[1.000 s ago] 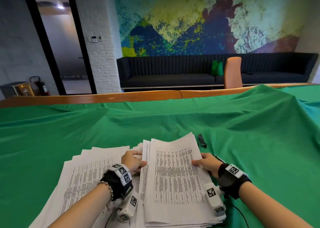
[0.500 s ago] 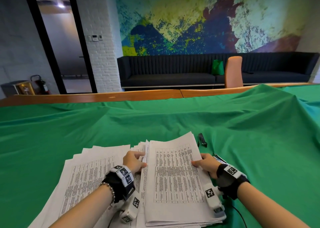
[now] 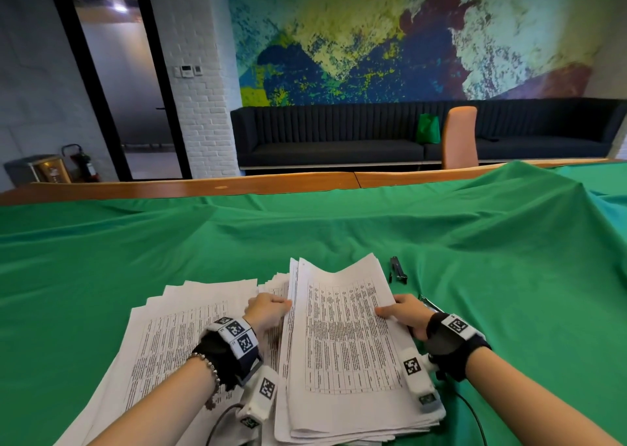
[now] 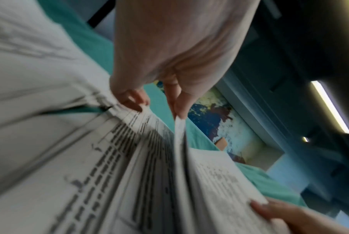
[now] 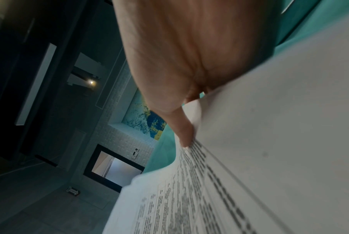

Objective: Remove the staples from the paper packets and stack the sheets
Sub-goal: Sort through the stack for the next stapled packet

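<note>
A thick pile of printed sheets (image 3: 342, 394) lies on the green cloth in front of me. Its top packet (image 3: 339, 313) bows up between my hands. My left hand (image 3: 281, 304) pinches the packet's left edge; in the left wrist view the thumb and a fingertip (image 4: 129, 101) close on the lifted edge of the sheets (image 4: 179, 131). My right hand (image 3: 386, 310) grips the right edge, thumb on the print and fingers under the paper (image 5: 249, 166). A looser fan of sheets (image 3: 176, 330) spreads to the left under my left wrist.
A small black stapler-like tool (image 3: 397, 269) lies on the green cloth (image 3: 475, 259) just beyond the pile's far right corner. A thin metal object (image 3: 430, 303) pokes out behind my right hand. The table's wooden rim (image 3: 237, 186) runs along the far side.
The top packet's left edge has risen a little and the sheet bows more. Both hands stay almost where they were on its edges.
</note>
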Tool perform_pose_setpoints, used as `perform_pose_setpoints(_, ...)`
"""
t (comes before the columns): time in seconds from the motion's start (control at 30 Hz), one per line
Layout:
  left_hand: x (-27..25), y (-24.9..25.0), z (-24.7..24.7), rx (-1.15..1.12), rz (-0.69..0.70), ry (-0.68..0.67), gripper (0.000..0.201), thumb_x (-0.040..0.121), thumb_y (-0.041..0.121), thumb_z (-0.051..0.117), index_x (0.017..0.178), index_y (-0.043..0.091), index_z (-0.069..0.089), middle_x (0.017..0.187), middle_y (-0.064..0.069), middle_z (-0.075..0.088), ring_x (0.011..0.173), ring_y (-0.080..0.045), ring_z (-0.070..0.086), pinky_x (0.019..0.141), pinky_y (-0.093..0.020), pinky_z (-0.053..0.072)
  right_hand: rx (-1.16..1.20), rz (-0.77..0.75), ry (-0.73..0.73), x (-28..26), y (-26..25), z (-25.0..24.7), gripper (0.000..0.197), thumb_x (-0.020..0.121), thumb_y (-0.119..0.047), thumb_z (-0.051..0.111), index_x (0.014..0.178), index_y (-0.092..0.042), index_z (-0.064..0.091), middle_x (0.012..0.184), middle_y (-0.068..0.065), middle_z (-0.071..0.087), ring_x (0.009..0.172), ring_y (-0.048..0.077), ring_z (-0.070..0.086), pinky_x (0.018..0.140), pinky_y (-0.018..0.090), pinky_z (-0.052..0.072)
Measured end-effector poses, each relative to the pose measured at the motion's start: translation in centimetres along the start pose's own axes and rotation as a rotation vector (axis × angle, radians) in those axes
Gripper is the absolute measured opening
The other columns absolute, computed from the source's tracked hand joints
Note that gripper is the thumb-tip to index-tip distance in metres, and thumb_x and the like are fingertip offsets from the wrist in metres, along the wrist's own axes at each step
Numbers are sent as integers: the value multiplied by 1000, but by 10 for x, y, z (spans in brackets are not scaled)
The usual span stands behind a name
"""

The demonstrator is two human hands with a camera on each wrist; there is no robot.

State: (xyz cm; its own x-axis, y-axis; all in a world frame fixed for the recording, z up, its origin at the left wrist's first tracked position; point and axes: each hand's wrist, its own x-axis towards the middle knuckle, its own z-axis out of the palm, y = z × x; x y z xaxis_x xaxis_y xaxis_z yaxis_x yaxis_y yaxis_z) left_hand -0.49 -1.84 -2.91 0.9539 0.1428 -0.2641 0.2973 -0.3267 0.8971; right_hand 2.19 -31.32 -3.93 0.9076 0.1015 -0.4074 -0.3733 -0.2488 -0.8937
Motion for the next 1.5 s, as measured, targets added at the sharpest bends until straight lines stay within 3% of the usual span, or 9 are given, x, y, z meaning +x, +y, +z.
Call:
perform_pose_setpoints(0.27, -4, 6, 6, -210, -1, -57, 12, 94, 7, 57, 99, -3, 62, 100, -19, 68, 86, -25, 64, 81, -36, 52, 128, -70, -13, -2, 2, -3, 21, 88, -1, 64, 109, -1, 64, 100, 17, 73, 81, 31, 71, 67, 40, 59)
perform_pose_setpoints(0.4, -7, 12, 6, -399, -99, -348, 38, 98, 39, 51, 126, 13, 57, 126, -10, 63, 117, -26, 58, 105, -42, 41, 216, -96, -41, -5, 0, -2, 25, 91, -5, 61, 115, 1, 61, 106, 18, 71, 89, 34, 70, 72, 44, 59)
perform_pose_setpoints(0.57, -16, 30, 20, -281, 101, -167, 45, 91, 4, 61, 134, 9, 48, 132, -10, 59, 113, -25, 59, 98, -40, 47, 247, -171, -42, -7, -7, 7, 31, 94, -8, 58, 124, -4, 53, 114, 17, 69, 98, 33, 69, 84, 48, 56)
perform_pose_setpoints(0.73, -42, 74, 9, -325, 349, -78, 52, 92, 6, 59, 140, 12, 40, 134, -2, 54, 117, -16, 54, 98, -29, 41, 221, -411, 89, -20, -39, -2, 86, 76, -31, 80, 143, -21, 28, 131, 13, 58, 112, 22, 62, 104, 44, 45)
perform_pose_setpoints(0.87, -69, 111, 2, -418, 533, 83, 57, 97, 23, 53, 147, 14, 27, 138, 13, 37, 119, -6, 41, 100, -25, 30, 163, -688, 103, -53, -86, -3, 40, 90, -18, 64, 127, -14, 51, 121, 11, 66, 100, 19, 68, 87, 37, 56)
perform_pose_setpoints(1.1, -76, 115, -3, -462, 698, 159, 30, 100, 31, 44, 130, 29, 47, 123, 24, 55, 111, 16, 51, 97, -12, 40, 180, -805, 171, -67, -85, 12, 35, 92, -23, 60, 125, -12, 54, 118, 4, 68, 105, 22, 66, 91, 43, 55)
perform_pose_setpoints(1.23, -71, 107, -10, -456, 666, 176, 39, 94, 43, 47, 129, 27, 51, 127, 11, 61, 118, -3, 56, 108, -35, 41, 175, -756, 175, -62, -70, 14, 22, 93, -22, 60, 113, -15, 53, 105, 3, 72, 97, 20, 69, 88, 46, 56)
perform_pose_setpoints(1.37, -68, 112, -19, -458, 682, 241, 26, 94, 46, 48, 109, 27, 59, 109, 0, 70, 100, -19, 65, 95, -57, 47, 189, -812, 159, -66, -81, 17, 26, 91, -27, 59, 116, -20, 53, 114, 0, 69, 104, 17, 67, 91, 37, 54)
perform_pose_setpoints(1.5, -70, 117, -21, -499, 676, 250, 32, 98, 39, 44, 120, 19, 56, 118, -2, 67, 111, -19, 63, 101, -50, 45, 173, -863, 189, -66, -89, 24, 28, 94, -26, 57, 121, -21, 53, 119, -2, 66, 108, 12, 65, 95, 35, 52)
